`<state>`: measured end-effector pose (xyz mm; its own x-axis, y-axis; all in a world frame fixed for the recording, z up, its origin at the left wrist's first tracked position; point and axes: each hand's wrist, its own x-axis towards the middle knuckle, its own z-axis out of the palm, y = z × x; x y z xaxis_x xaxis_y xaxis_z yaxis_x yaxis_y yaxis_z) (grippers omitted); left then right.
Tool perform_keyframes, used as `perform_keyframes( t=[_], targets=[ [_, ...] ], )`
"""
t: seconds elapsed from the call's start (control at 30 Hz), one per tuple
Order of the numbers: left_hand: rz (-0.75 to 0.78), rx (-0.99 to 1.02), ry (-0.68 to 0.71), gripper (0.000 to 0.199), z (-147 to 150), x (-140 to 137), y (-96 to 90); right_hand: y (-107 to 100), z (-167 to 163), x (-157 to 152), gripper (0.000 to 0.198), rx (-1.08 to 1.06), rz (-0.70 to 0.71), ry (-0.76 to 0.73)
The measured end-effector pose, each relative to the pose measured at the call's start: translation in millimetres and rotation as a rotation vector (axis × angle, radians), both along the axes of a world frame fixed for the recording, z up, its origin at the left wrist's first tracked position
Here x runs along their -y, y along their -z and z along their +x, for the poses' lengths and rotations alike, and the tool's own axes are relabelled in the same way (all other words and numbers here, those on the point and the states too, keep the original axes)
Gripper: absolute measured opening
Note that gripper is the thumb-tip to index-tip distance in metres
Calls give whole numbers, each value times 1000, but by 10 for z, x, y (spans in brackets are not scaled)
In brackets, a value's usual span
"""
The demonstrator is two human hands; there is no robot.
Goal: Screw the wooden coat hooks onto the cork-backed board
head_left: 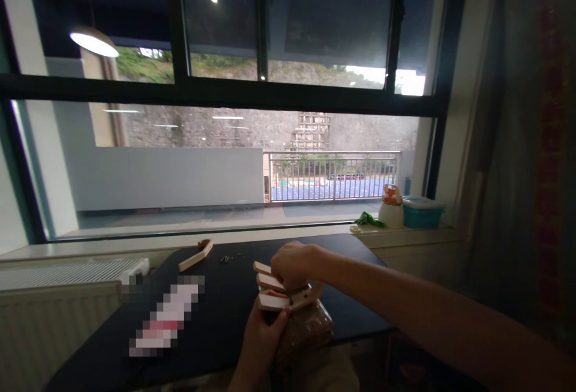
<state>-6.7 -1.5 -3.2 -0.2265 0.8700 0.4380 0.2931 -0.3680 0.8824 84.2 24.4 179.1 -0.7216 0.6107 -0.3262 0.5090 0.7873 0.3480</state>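
A light wooden piece point(272, 302) with several parallel slats and dark holes along one side is tilted over the near edge of the black table. My left hand point(264, 333) grips its near end from below, thumb along the side. Above the slats, my right hand point(294, 265) is closed with its fingers turned down against the wood; whatever is in the fingers is hidden. Right beneath the wooden piece is a brown package in shiny clear plastic point(310, 327). Farther back on the table lie another angled wooden part point(196, 257) and several small screws point(225, 259).
The black table point(220, 314) stands against the window sill, with a blurred-out pinkish item point(166, 317) on its left. A white radiator point(63, 320) is at the left. On the sill are a green cloth point(369, 219), a white bottle point(390, 215) and a teal box point(423, 215).
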Motion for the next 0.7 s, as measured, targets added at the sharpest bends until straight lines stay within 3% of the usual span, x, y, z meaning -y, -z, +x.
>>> perform_keyframes(
  t=[0.33, 0.7],
  targets=[
    [-1, 1, 0, 26, -16, -35, 57, 173, -87, -239, 41, -30, -17, 104],
    [-11, 55, -3, 31, -15, -40, 58, -18, -45, -130, 40, 37, -35, 103]
  ],
)
